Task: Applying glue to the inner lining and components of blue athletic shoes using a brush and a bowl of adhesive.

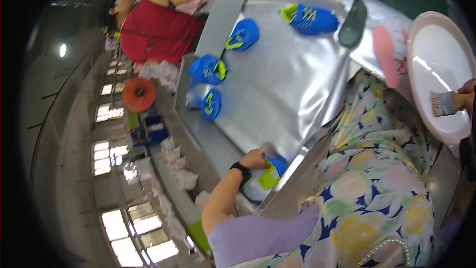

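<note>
At the near left corner of the metal-topped table, my left hand (pixel 254 159), with a dark watch on its wrist, grips a blue and lime-green shoe upper (pixel 273 172). Its fingertips are partly hidden by the upper. By the right rim of the view my right hand (pixel 467 88), cut off by the picture edge, is closed round the handle of a flat paintbrush (pixel 446 103). The brush's bristles are over a pale pink-rimmed basin (pixel 414 64) with a glossy white inside.
Several blue shoe pieces, such as one shoe upper (pixel 310 20), lie on the silver table surface (pixel 282 74). A dark green sole-shaped piece (pixel 353 22) and a pink insole (pixel 386 55) lie left of the basin. A person in red (pixel 156 30) works at the far left.
</note>
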Demonstrator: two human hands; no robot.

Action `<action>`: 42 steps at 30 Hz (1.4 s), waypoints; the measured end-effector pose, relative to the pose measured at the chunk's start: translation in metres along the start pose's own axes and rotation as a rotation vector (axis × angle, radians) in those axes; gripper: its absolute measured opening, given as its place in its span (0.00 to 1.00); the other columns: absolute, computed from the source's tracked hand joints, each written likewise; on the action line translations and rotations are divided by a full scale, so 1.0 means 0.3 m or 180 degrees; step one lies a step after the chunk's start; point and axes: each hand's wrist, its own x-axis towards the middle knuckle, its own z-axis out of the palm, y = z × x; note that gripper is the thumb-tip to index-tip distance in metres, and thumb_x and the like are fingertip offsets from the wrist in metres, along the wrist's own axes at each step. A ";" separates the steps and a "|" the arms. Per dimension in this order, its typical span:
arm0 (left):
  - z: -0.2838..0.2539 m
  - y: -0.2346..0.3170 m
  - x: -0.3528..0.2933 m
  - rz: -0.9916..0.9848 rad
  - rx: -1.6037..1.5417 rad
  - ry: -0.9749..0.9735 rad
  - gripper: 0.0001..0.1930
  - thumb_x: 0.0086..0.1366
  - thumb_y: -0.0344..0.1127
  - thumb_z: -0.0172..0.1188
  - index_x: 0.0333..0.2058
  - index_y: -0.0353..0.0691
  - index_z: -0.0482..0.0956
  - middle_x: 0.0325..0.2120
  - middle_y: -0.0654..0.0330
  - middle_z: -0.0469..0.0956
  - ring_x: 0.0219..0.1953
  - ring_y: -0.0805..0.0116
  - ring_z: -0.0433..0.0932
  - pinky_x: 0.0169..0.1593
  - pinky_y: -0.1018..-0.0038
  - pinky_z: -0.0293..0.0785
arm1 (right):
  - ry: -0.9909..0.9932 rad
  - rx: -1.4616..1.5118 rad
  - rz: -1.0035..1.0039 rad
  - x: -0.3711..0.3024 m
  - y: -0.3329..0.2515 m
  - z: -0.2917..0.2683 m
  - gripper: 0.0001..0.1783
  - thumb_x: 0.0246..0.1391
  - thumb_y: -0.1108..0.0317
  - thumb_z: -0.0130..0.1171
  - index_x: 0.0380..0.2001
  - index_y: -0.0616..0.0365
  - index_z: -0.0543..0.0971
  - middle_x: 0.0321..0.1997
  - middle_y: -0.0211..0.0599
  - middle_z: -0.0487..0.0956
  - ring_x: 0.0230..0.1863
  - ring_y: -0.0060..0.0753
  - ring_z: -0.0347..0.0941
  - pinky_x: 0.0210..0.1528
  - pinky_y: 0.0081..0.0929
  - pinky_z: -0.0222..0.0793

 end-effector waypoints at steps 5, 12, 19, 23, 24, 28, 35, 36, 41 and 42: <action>-0.476 0.160 -0.001 0.0549 0.0188 0.2095 0.13 0.55 0.33 0.65 0.39 0.38 0.83 0.37 0.45 0.82 0.42 0.48 0.80 0.48 0.62 0.75 | 0.0425 -0.0109 0.0371 -0.054 0.057 -0.031 0.08 0.59 0.71 0.58 0.40 0.60 0.74 0.37 0.30 0.75 0.37 0.18 0.72 0.40 0.17 0.68; -0.526 0.575 0.185 0.1640 0.0481 0.4014 0.28 0.53 0.21 0.58 0.55 0.35 0.71 0.47 0.41 0.71 0.51 0.42 0.71 0.55 0.61 0.69 | 0.0782 -0.0252 0.0570 -0.034 0.174 -0.007 0.08 0.57 0.69 0.64 0.36 0.61 0.77 0.26 0.24 0.74 0.27 0.13 0.67 0.29 0.16 0.63; -0.405 0.601 0.237 0.2426 -0.0644 0.2307 0.22 0.60 0.28 0.60 0.53 0.34 0.69 0.41 0.46 0.73 0.50 0.50 0.73 0.56 0.63 0.69 | 0.0695 -0.0556 0.0243 0.001 0.163 0.009 0.09 0.56 0.70 0.65 0.34 0.63 0.77 0.27 0.34 0.80 0.29 0.22 0.77 0.33 0.21 0.71; -0.487 0.698 0.358 0.2357 -0.0371 0.3047 0.17 0.59 0.29 0.61 0.46 0.34 0.70 0.40 0.45 0.75 0.47 0.42 0.75 0.52 0.58 0.72 | 0.0027 -0.0580 -0.0127 0.039 0.168 0.110 0.10 0.53 0.70 0.65 0.33 0.63 0.76 0.31 0.45 0.80 0.32 0.44 0.79 0.37 0.31 0.73; -0.501 0.729 0.387 0.2790 0.0566 0.3365 0.16 0.58 0.30 0.62 0.45 0.34 0.71 0.40 0.44 0.75 0.45 0.41 0.75 0.49 0.57 0.73 | -0.0278 -0.0961 -0.0115 0.040 0.173 0.118 0.09 0.54 0.70 0.65 0.35 0.61 0.77 0.33 0.43 0.79 0.32 0.39 0.78 0.37 0.30 0.73; -0.602 0.778 0.367 0.1783 0.1080 0.2726 0.20 0.59 0.31 0.63 0.49 0.33 0.70 0.43 0.41 0.75 0.45 0.38 0.75 0.46 0.55 0.75 | -0.0601 -0.1573 -0.0274 0.012 0.201 0.057 0.10 0.52 0.69 0.66 0.34 0.60 0.76 0.33 0.45 0.79 0.37 0.51 0.77 0.41 0.37 0.72; -0.872 0.940 0.068 0.2826 -0.2375 0.0825 0.26 0.69 0.36 0.58 0.64 0.42 0.64 0.55 0.56 0.75 0.55 0.59 0.76 0.55 0.64 0.77 | 0.0386 -0.1024 -0.0308 0.017 0.199 -0.188 0.10 0.55 0.67 0.64 0.33 0.60 0.75 0.30 0.40 0.78 0.31 0.39 0.75 0.37 0.31 0.70; -0.873 1.003 0.045 0.2924 -0.2251 0.0484 0.26 0.69 0.37 0.58 0.64 0.42 0.64 0.55 0.56 0.75 0.55 0.59 0.76 0.56 0.64 0.77 | 0.0465 -0.0967 -0.0507 0.022 0.189 -0.200 0.10 0.55 0.67 0.64 0.33 0.60 0.75 0.30 0.40 0.78 0.31 0.39 0.75 0.37 0.31 0.70; -0.767 1.401 0.063 0.3179 -0.1909 -0.0397 0.27 0.69 0.39 0.57 0.64 0.41 0.64 0.56 0.56 0.75 0.56 0.59 0.76 0.57 0.63 0.76 | 0.0741 -0.0108 -0.1129 0.066 0.130 -0.204 0.08 0.56 0.68 0.64 0.33 0.61 0.77 0.33 0.39 0.79 0.33 0.35 0.76 0.39 0.29 0.70; -0.738 1.465 0.070 0.3230 -0.1873 -0.0481 0.27 0.69 0.39 0.57 0.64 0.41 0.64 0.56 0.55 0.75 0.56 0.58 0.76 0.57 0.62 0.76 | 0.0734 0.0193 -0.1328 0.068 0.119 -0.204 0.09 0.57 0.67 0.63 0.34 0.61 0.77 0.33 0.40 0.79 0.33 0.36 0.76 0.38 0.29 0.70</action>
